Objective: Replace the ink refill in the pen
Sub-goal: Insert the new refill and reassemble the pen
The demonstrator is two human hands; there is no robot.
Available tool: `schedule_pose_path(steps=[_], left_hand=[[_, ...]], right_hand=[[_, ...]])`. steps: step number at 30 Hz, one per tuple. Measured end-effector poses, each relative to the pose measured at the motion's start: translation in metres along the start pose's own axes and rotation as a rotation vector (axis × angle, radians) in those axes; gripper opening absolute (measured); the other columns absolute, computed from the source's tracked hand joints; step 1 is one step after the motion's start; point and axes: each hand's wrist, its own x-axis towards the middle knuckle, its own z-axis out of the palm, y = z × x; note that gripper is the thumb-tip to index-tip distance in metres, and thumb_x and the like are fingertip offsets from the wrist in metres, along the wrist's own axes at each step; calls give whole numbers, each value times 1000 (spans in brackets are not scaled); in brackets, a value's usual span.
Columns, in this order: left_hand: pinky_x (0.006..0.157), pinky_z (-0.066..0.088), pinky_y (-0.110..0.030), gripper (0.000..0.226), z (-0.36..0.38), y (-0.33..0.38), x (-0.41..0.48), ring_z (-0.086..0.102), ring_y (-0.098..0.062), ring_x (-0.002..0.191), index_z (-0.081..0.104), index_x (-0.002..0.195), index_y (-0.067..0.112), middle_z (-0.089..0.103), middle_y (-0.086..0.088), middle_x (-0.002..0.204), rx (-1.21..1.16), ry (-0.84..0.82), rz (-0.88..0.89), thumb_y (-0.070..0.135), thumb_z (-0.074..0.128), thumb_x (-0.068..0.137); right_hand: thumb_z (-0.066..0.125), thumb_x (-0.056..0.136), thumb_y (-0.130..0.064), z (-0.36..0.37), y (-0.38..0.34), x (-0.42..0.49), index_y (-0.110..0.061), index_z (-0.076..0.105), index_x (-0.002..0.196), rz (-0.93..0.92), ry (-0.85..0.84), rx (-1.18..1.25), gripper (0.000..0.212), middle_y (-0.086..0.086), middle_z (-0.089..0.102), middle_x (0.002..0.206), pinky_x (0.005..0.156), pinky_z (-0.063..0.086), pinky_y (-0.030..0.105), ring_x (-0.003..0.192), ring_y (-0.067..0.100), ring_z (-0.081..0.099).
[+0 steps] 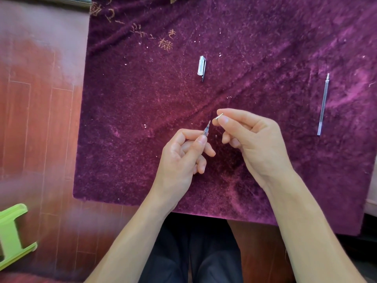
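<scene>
My left hand (183, 158) grips a clear pen barrel (206, 130), most of it hidden in my fist, with a thin refill tip poking up and right out of it. Just right of that tip, my right hand (253, 139) pinches a small silver metal tip piece (219, 116) between thumb and forefinger; the two parts are slightly apart. A long clear ink refill (323, 105) lies alone on the purple cloth at the right. The clear pen cap (201, 67) with a dark clip lies above the hands.
A fuzzy purple cloth (142, 119) covers the table. Its left edge and near edge drop to a red wooden floor (40, 119). A green plastic stool (12, 233) stands at the lower left. My dark-trousered legs show below the table.
</scene>
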Motion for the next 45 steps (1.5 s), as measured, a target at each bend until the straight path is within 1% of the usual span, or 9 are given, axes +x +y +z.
schedule_pose_path(steps=[8, 12, 15, 21, 24, 33, 38, 41, 45], left_hand=[[49, 43, -17, 12, 1, -4, -6, 51, -8, 48, 63, 108, 8, 71, -2, 77, -6, -21, -6, 17, 56, 104], [50, 44, -17, 11, 0, -6, -8, 51, -8, 48, 64, 107, 11, 71, -3, 78, -10, -31, -2, 18, 56, 104], [50, 44, -17, 12, -1, -7, -10, 52, -8, 49, 64, 107, 11, 72, -3, 78, -1, -34, -4, 19, 56, 104], [49, 44, -17, 15, -4, -8, -12, 52, -8, 49, 64, 108, 8, 72, -2, 78, 5, -31, 1, 20, 56, 104], [49, 44, -17, 15, -7, -10, -12, 52, -8, 49, 64, 109, 9, 72, -2, 79, 5, -32, -6, 21, 56, 104], [48, 43, -16, 13, -13, -12, -17, 53, -8, 49, 65, 107, 11, 72, -2, 80, -14, -30, -1, 20, 56, 104], [46, 42, -14, 17, -11, -12, -21, 52, -8, 48, 64, 110, 5, 72, -2, 79, -3, -26, 10, 19, 56, 104], [46, 41, -16, 17, -9, -11, -21, 52, -9, 48, 65, 109, 6, 71, -2, 79, -20, -29, 12, 20, 56, 104], [42, 38, -11, 16, -7, -9, -20, 52, -6, 45, 65, 107, 7, 71, -2, 79, -36, -34, 6, 19, 55, 104]], right_hand=[[77, 98, -25, 2, 5, -8, -30, 85, 108, -18, -11, 7, 14, 1, 85, 99, 62, 49, 15, 66, 3, 65], [78, 96, -29, 3, 5, -11, -32, 85, 107, -42, -4, -33, 13, 14, 82, 97, 63, 49, 16, 66, 3, 65], [79, 97, -26, 5, 7, -13, -29, 85, 108, -61, -3, -61, 13, 18, 81, 95, 61, 49, 14, 64, 2, 65], [77, 99, -17, 8, 10, -16, -21, 84, 112, -98, -18, -104, 16, 0, 85, 98, 63, 50, 8, 62, 0, 66], [78, 98, -15, 9, 11, -17, -21, 84, 112, -119, -27, -147, 16, -7, 84, 91, 63, 51, 9, 61, -1, 66], [79, 97, -14, 12, 12, -20, -17, 81, 119, -120, -71, -220, 22, -2, 84, 98, 73, 57, 15, 68, 3, 71], [78, 98, -19, 6, 9, -20, -24, 84, 108, -120, -149, -260, 13, -9, 84, 94, 75, 55, 12, 73, -3, 69], [76, 99, -21, 3, 8, -19, -26, 84, 107, -116, -188, -268, 12, -14, 82, 91, 73, 52, 9, 74, -7, 67], [72, 103, -20, 1, 8, -18, -26, 83, 108, -124, -225, -292, 14, -20, 80, 87, 70, 50, 9, 72, -8, 64]])
